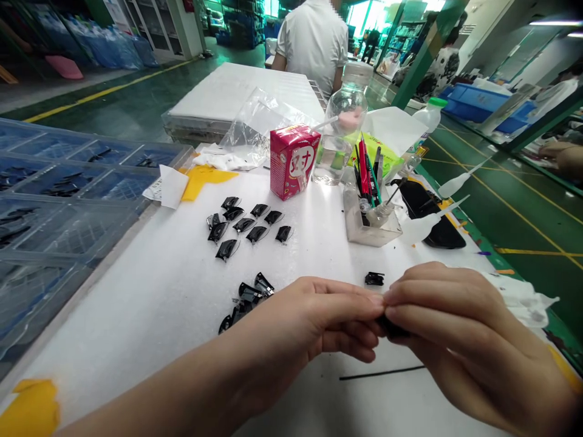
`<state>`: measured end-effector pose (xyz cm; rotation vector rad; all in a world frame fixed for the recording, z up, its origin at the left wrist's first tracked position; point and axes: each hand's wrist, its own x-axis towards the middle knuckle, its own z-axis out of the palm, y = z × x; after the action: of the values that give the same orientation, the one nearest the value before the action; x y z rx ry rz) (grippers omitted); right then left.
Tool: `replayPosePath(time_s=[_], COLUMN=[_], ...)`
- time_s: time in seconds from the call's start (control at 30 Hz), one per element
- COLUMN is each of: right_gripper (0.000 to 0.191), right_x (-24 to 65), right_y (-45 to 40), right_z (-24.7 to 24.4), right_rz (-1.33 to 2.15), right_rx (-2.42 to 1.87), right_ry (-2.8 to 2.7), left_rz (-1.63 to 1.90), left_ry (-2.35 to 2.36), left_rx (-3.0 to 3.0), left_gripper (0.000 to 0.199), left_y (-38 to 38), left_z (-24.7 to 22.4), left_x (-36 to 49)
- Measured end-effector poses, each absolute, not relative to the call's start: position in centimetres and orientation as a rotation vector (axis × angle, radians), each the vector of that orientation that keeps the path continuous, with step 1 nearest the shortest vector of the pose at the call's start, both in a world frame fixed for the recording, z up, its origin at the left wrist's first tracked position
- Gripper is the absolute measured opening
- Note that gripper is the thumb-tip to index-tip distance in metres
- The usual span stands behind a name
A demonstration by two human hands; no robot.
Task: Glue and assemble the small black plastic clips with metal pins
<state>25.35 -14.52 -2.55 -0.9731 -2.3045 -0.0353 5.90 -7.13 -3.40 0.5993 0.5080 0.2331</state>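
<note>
Both hands meet at the front right of the white work surface. My right hand is closed around a small black plastic part, mostly hidden by the fingers. The fingertips of my left hand pinch together at that part's near end, touching the right fingers. Just beyond them lies another small black part. Left of my left hand is a heap of black parts, partly covered by the wrist. Farther back, several black parts with clear curved edges are spread out. A thin black strip lies below the hands.
A blue compartment tray with black pieces borders the left. A red drink carton and a tool box with tweezers stand at the back. White dropper bottles and a black phone-like object lie right. A person sits ahead.
</note>
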Motion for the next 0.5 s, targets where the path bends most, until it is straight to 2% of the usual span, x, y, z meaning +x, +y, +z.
replayPosePath(time_s=[0.23,0.5], right_gripper=[0.038,0.048], right_x=[25.1,24.8], right_y=[-14.0,-14.4], right_z=[-1.8,-3.6], right_rz=[-0.018,0.031], right_rx=[-0.899,-1.079], right_ry=[-2.33,-2.106], left_rz=[0.22,0.479], left_ry=[0.511,0.576], left_rx=[0.604,1.039], left_gripper=[0.005,0.016], left_y=[-7.0,-6.5], left_z=[-3.3,-2.9], left_x=[5.9,5.8])
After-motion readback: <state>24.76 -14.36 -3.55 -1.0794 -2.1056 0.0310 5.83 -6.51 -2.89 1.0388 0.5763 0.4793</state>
